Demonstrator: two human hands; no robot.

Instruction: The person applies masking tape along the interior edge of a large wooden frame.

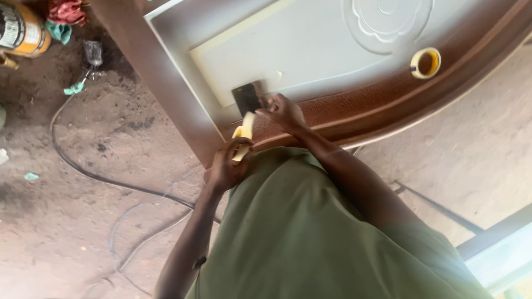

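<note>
My left hand (226, 165) grips the pale yellow handle of a putty knife (244, 133), held upright in front of my green shirt. Its dark, wide blade (247, 97) points away from me, over the edge of a grey-white door panel (310, 50). My right hand (284, 112) reaches in from the right, with its fingertips on the blade's right edge. The door lies flat, with a brown textured frame (377, 99) and an embossed flower pattern (388, 19) on its panel.
A yellow roll of tape (425, 62) sits on the brown frame at the right. At the top left are a yellow can (22, 30), a red cloth (66, 11) and teal scraps. Cables (94, 176) snake over the dirt floor on the left. A pale metal frame (499, 249) shows at the bottom right.
</note>
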